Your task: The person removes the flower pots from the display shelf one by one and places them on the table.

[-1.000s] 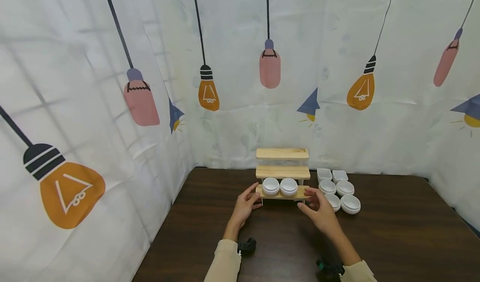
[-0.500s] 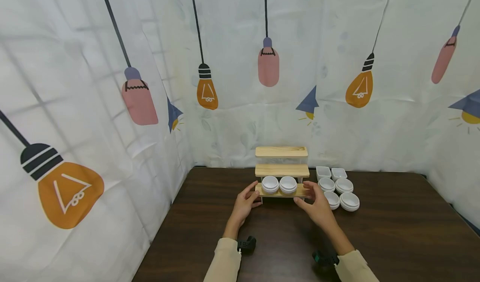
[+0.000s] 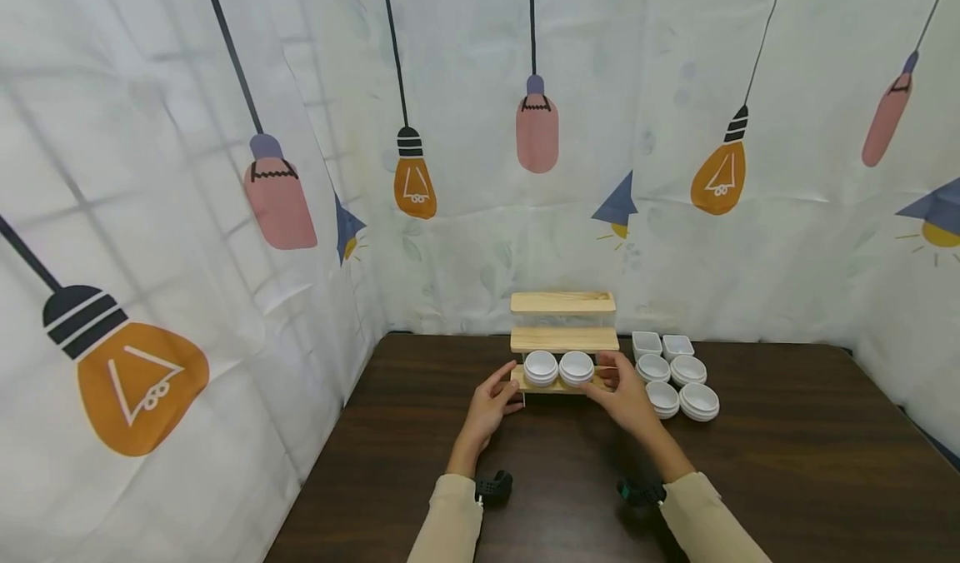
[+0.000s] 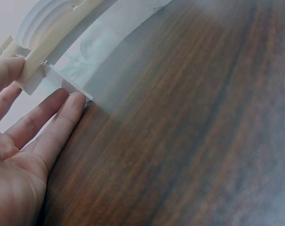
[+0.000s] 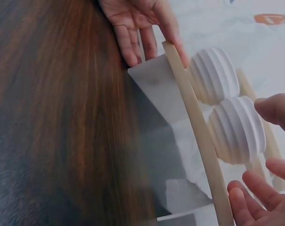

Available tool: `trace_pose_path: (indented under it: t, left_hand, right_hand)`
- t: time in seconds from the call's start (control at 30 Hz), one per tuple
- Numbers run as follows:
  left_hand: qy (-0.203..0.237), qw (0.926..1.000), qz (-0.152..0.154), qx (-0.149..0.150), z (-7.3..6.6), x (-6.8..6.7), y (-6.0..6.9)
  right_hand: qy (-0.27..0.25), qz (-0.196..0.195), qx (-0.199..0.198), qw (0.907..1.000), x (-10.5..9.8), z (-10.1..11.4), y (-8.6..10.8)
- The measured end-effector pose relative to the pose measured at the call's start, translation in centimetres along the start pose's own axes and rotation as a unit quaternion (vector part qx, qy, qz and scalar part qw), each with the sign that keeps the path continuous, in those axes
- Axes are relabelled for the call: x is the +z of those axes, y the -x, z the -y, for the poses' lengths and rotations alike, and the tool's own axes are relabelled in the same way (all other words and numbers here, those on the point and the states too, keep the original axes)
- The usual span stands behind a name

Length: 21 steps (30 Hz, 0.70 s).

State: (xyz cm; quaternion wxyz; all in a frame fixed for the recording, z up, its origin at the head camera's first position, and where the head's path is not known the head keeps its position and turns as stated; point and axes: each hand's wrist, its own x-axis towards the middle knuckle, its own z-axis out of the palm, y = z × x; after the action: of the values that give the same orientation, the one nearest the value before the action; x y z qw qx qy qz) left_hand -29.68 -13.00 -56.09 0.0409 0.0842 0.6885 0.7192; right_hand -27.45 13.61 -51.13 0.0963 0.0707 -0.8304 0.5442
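A three-tier stand with pale wooden shelves and clear legs is at the back of the table. Two white ribbed bowls sit side by side on its lowest shelf, a left bowl and a right bowl. My left hand holds that shelf's left end, thumb on the wood and other fingertips against the clear leg panel. Around the right bowl's right side is my right hand. Its thumb is at the bowl's rim, and its spread fingers lie by the shelf.
Right of the stand, several white round bowls and two square dishes stand in rows on the dark wooden table. A pale curtain printed with lamps hangs close behind the stand.
My right hand has moved left from the lowest shelf's right end to the right bowl. My left hand has stayed at the shelf's left end, and the bowls have not visibly moved.
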Motion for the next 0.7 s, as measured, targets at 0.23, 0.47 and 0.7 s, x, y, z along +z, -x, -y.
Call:
trace_pose_path:
  t: [0.23,0.47,0.7]
  left_hand:
    - [0.001,1.0,0.001,-0.003,0.0,0.0,0.0]
    - [0.004,1.0,-0.001,-0.006,-0.1,0.1,-0.1]
    - [-0.001,1.0,-0.002,-0.004,0.0,0.1,0.0]
  right_hand:
    - [0.019,0.007,0.011,0.9997,1.0,-0.1,-0.9]
    - [0.023,-0.01,0.002,0.9997,1.5,-0.2,-1.1]
    - [0.048,-0.019,-0.002,0.9987,2.1,-0.4,-1.1]
